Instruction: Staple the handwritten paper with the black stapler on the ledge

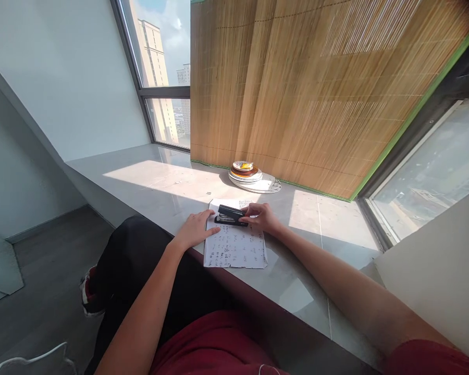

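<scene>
A black stapler (231, 215) lies sideways over the upper part of a white sheet of paper (234, 255) covered in handwriting. My right hand (261, 216) grips the stapler's right end between thumb and fingers. At the paper's left edge, my left hand (197, 229) has its thumb and fingers apart, with the fingertips close to the stapler's left end. It holds nothing that I can see. The stapler's jaws stand apart at the left end. Whether the paper is one sheet or several stacked, I cannot tell.
Stacked plates (245, 177) stand behind the paper on the tiled window ledge (156, 169). A bamboo blind (297, 94) hangs behind them. A white wall (441, 245) bounds the right side, and the ledge's front edge runs along my lap.
</scene>
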`<state>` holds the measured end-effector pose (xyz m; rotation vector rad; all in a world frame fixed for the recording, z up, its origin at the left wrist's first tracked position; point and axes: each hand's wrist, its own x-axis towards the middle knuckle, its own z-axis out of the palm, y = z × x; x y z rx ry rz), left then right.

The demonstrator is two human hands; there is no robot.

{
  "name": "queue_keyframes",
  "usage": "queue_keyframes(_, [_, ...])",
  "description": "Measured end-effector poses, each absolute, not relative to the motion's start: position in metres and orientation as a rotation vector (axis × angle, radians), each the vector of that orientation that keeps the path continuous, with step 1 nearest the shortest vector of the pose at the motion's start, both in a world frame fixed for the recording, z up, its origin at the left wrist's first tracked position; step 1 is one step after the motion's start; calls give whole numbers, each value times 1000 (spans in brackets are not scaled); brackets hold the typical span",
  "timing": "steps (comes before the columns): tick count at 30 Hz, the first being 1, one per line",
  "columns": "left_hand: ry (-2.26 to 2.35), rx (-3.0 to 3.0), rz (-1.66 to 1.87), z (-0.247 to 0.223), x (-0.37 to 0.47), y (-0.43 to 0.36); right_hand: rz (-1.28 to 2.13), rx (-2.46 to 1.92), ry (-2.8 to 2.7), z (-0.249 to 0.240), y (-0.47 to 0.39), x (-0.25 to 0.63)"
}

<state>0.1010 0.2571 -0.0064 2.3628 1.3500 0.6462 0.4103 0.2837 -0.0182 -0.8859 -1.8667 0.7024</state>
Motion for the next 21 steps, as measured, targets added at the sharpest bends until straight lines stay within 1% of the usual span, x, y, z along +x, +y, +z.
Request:
queue_keyframes(3, [1386,2310,657,-9,100,259,671,-916,-1862,-21,286,412])
queue_keyframes(9, [1327,2013,914,-21,93,274,549,-941,-1946,-16,282,407])
queue_keyframes(14, [1310,1893,984,-26,89,279,524,-1000,-1973,-11,275,388])
queue_keyframes(18, [1248,1757,1104,-26,89,280,283,-1121,-2128,-18,269,375])
queue_keyframes(21, [1196,1354,1367,-19,86,281,-6,-983,-2077,-22,263,372])
